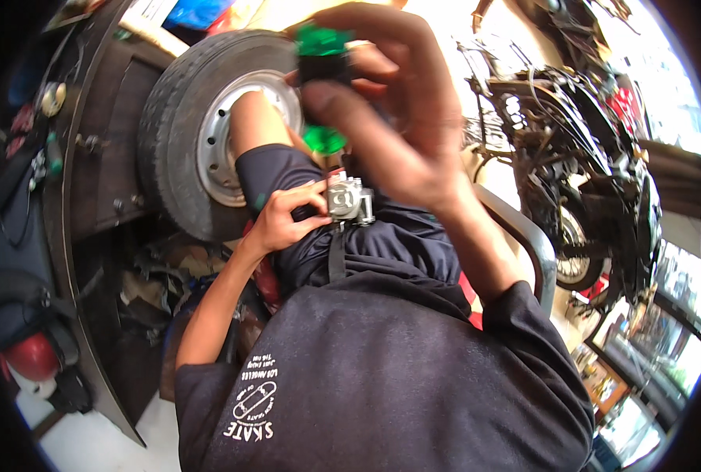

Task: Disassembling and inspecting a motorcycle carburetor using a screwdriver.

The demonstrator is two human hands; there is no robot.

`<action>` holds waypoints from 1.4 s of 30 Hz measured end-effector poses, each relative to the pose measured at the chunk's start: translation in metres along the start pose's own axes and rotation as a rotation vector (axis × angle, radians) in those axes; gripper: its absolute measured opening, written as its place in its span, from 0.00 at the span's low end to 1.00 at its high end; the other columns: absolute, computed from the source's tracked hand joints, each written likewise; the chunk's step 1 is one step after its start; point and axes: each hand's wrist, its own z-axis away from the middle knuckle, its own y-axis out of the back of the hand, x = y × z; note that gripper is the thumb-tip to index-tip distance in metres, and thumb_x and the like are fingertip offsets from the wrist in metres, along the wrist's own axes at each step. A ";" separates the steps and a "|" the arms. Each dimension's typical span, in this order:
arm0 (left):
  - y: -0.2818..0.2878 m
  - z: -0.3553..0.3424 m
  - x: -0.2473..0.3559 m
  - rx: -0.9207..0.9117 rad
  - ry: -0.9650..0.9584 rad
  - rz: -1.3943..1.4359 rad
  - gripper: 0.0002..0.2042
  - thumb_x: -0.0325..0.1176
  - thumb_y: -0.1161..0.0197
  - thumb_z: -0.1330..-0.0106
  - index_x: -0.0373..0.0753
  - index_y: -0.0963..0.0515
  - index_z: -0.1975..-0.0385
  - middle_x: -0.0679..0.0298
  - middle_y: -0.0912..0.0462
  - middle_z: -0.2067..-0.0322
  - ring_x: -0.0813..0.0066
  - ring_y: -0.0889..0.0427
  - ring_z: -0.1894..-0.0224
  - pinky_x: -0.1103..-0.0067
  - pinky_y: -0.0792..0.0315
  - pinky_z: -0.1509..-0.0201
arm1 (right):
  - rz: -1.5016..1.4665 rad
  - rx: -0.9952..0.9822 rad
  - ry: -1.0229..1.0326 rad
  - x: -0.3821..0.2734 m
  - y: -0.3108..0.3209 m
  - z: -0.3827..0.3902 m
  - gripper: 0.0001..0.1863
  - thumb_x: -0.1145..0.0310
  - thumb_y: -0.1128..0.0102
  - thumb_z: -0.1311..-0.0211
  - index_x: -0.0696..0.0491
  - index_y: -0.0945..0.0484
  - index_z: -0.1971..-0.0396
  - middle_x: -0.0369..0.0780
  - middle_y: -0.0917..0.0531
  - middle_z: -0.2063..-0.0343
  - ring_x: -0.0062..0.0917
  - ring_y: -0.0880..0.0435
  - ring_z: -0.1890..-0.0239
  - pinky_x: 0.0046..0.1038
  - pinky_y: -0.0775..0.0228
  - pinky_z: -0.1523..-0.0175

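A small silver metal part (346, 200), which looks like a carburetor, rests over my lap on my dark shorts. My left hand (283, 216) is closed on its left side with thumb and fingers. Above it, close to the camera, my right hand (413, 110) grips a screwdriver (324, 140) with a green and black handle. The screwdriver stands upright, and its thin shaft runs down toward the top of the metal part. Whether the tip touches the part I cannot tell. The right hand is blurred, and its fingers cover some of the handle.
A wheel with a black tyre (173, 134) stands beyond my left knee, beside a dark wooden cabinet (103, 141). On the right, a grey curved armrest (535, 244) lies by my right arm. Past it is a partly stripped motorcycle (555, 118). A red rounded object (32, 358) sits far left.
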 end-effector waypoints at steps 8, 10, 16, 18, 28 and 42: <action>-0.021 0.023 -0.018 0.307 0.230 0.082 0.07 0.19 0.26 0.39 0.31 0.17 0.64 0.51 0.11 0.55 0.64 0.12 0.49 0.66 0.24 0.39 | 0.145 0.097 0.205 0.001 -0.014 0.005 0.27 0.75 0.22 0.52 0.49 0.17 0.48 0.42 0.22 0.55 0.32 0.17 0.54 0.33 0.21 0.53; -0.022 0.027 -0.019 0.317 0.205 -0.004 0.07 0.19 0.26 0.39 0.31 0.17 0.64 0.50 0.11 0.55 0.63 0.12 0.49 0.66 0.24 0.38 | 0.176 0.151 0.246 0.004 -0.013 0.005 0.26 0.79 0.27 0.52 0.53 0.16 0.48 0.43 0.20 0.56 0.35 0.17 0.57 0.33 0.22 0.52; -0.027 0.030 -0.018 0.311 0.161 -0.162 0.07 0.19 0.26 0.39 0.31 0.17 0.63 0.49 0.11 0.54 0.62 0.13 0.47 0.64 0.26 0.36 | 0.144 0.204 0.320 0.013 -0.005 0.002 0.25 0.65 0.26 0.50 0.53 0.19 0.50 0.43 0.21 0.58 0.39 0.20 0.59 0.38 0.26 0.57; -0.031 0.028 -0.016 0.304 0.152 -0.195 0.07 0.18 0.27 0.39 0.31 0.17 0.63 0.49 0.11 0.53 0.61 0.13 0.47 0.63 0.27 0.35 | 0.097 0.213 0.298 0.012 -0.006 0.004 0.23 0.64 0.26 0.49 0.50 0.20 0.52 0.43 0.23 0.59 0.40 0.21 0.59 0.38 0.25 0.59; -0.037 0.000 -0.014 0.262 0.126 -0.272 0.08 0.18 0.27 0.39 0.31 0.17 0.63 0.47 0.12 0.51 0.59 0.14 0.44 0.59 0.30 0.31 | 0.016 0.254 0.255 0.014 0.005 0.007 0.22 0.68 0.29 0.49 0.49 0.23 0.52 0.43 0.25 0.58 0.41 0.21 0.58 0.39 0.24 0.68; -0.052 -0.048 -0.014 0.096 0.054 -0.262 0.09 0.16 0.27 0.40 0.31 0.17 0.61 0.44 0.14 0.48 0.54 0.16 0.40 0.52 0.37 0.24 | 0.129 0.389 0.311 0.001 0.037 0.019 0.27 0.63 0.30 0.49 0.44 0.21 0.46 0.46 0.27 0.59 0.39 0.21 0.62 0.38 0.25 0.67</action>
